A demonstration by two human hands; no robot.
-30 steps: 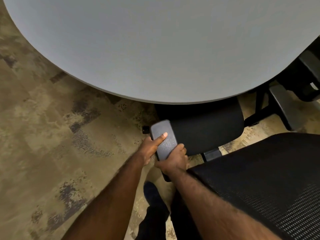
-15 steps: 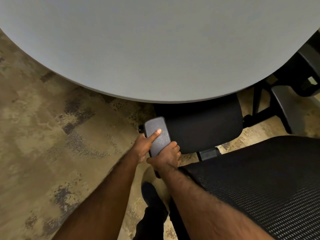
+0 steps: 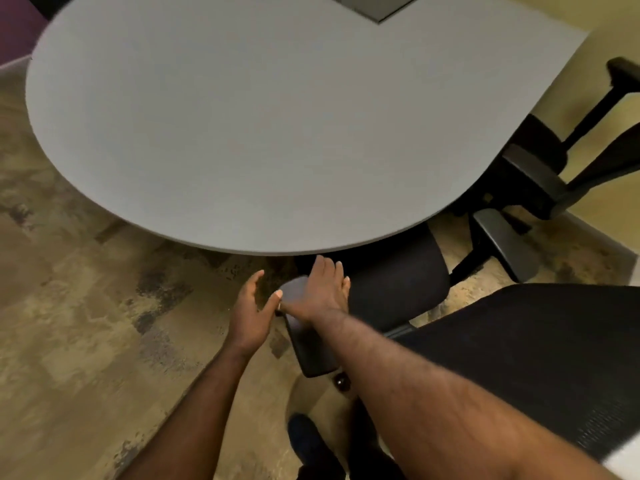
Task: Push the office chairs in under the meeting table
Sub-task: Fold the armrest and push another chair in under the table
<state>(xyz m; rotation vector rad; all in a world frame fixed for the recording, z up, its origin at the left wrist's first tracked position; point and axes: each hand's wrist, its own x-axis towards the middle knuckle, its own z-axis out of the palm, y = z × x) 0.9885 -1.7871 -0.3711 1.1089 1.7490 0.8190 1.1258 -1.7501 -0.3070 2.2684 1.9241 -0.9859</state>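
Observation:
A black office chair stands in front of me, its seat partly under the grey meeting table. Its mesh backrest fills the lower right. The chair's left armrest runs toward me. My right hand lies flat on the front of that armrest with straight fingers. My left hand hovers just left of the armrest, fingers spread, thumb tip near the pad. Whether the thumb touches is unclear.
A second black chair stands at the right, tucked by the table edge near the yellow wall. Patterned brown carpet spreads to the left. My dark shoe shows below the armrest. A dark inset panel sits in the table's far part.
Both hands let go of the armrest: the left moved off to its left side, the right now lies flat on it. The view pulled back, showing more of the table.

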